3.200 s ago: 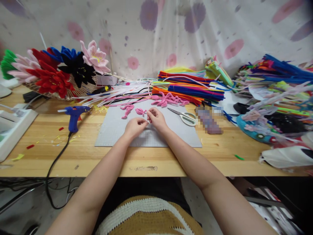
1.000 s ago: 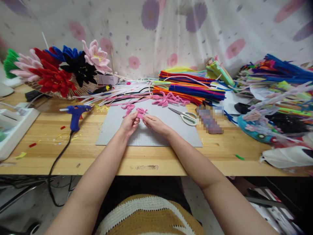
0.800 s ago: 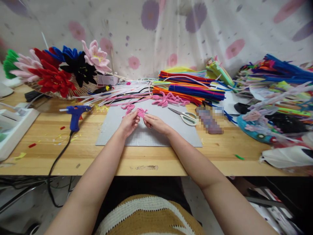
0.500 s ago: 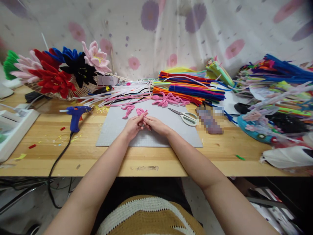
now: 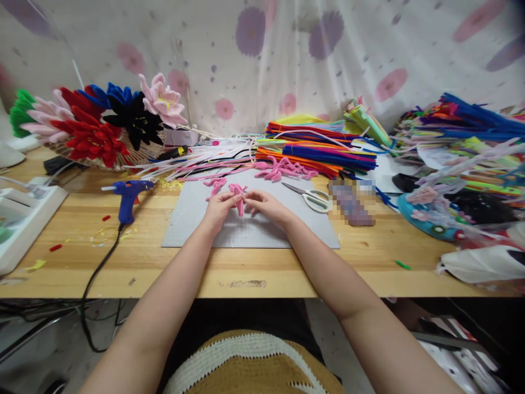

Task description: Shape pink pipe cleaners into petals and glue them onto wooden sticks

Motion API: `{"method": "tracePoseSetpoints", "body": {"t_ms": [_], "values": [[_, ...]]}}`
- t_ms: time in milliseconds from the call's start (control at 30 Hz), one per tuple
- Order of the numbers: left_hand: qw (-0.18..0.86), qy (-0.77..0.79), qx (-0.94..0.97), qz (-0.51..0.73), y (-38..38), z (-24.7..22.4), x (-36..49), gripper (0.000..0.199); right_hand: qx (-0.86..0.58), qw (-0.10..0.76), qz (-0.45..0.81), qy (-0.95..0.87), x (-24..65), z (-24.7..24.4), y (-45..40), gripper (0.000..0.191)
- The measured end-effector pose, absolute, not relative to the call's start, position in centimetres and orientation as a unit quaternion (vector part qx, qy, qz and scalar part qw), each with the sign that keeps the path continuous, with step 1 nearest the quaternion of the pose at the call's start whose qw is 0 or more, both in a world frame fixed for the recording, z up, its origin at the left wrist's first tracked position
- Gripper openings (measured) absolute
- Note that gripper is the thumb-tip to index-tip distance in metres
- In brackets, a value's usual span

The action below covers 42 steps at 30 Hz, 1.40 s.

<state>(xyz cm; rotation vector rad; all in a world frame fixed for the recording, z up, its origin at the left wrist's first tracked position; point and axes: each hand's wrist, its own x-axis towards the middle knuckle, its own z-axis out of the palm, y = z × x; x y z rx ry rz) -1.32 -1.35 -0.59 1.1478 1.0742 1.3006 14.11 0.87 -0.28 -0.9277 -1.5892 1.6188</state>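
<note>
1. I see a white power strip (image 5: pixel 39 216) well left of the left hand (image 5: pixel 219 212).
2. Past that hand, leftward, fuzzy flowers (image 5: pixel 96 139) crowd together.
3. Beyond both hands hangs a flower-printed curtain (image 5: pixel 229 49).
4. Right of the right hand (image 5: pixel 266 207), a green scrap (image 5: pixel 403 265).

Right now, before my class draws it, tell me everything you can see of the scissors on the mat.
The scissors have slim, dark, metallic-looking blades and pale, off-white handles with two rounded loops, which look like plastic. They lie flat, the blades apparently closed, tips pointing away and to the left. They rest on the right side of the grey mat, with the handles at its edge. No hand touches them; the right hand is to their left.
</note>
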Motion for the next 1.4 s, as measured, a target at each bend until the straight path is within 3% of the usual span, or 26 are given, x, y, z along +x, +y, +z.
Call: {"method": "tracePoseSetpoints", "body": {"t_ms": [67, 200, 400, 567, 667, 833, 1100, 1267, 1400], "values": [[0.472, 0.479, 0.52, 0.527, -1.4, -0.5, -1.3, 0.022, -0.37, 0.417, 0.529, -0.64, 14.1, -0.1, 1.1, 0.025], [0.438, 0.495, 0.572, 0.487, -1.8, -0.5, -0.7, 0.021, -0.368, 0.438, 0.424, -0.702, 13.6, 0.2, 1.0, 0.015], [0.574, 0.437, 0.516, 0.463, -2.3, -0.7, 0.6, 0.029, -0.415, 0.506, 0.308, -0.691, 13.2, 0.0, 0.6, 0.016], [0.615, 0.436, 0.449, 0.48, -2.5, -0.6, 1.0, 0.034, -0.437, 0.531, 0.266, -0.675, 13.4, -0.1, 0.8, 0.021], [0.591, 0.462, 0.449, 0.485, -2.5, -0.4, 0.7, 0.033, -0.439, 0.508, 0.333, -0.662, 13.6, -0.3, 1.3, 0.026], [0.532, 0.531, 0.455, 0.477, -2.2, -0.2, 0.1, 0.021, -0.423, 0.402, 0.46, -0.669, 14.4, -0.4, 1.9, 0.029], [0.425, 0.572, 0.562, 0.421, -1.9, -1.2, -0.5, 0.027, -0.415, 0.321, 0.2, -0.828, 15.1, 0.3, 1.4, 0.016], [0.378, 0.556, 0.624, 0.398, -1.8, -2.0, -0.8, 0.036, -0.397, 0.27, 0.18, -0.859, 15.0, 0.2, 1.2, 0.016], [0.381, 0.543, 0.645, 0.38, -1.6, -2.3, -0.8, 0.031, -0.367, 0.26, 0.16, -0.879, 14.9, 0.3, 1.1, 0.017]]}}
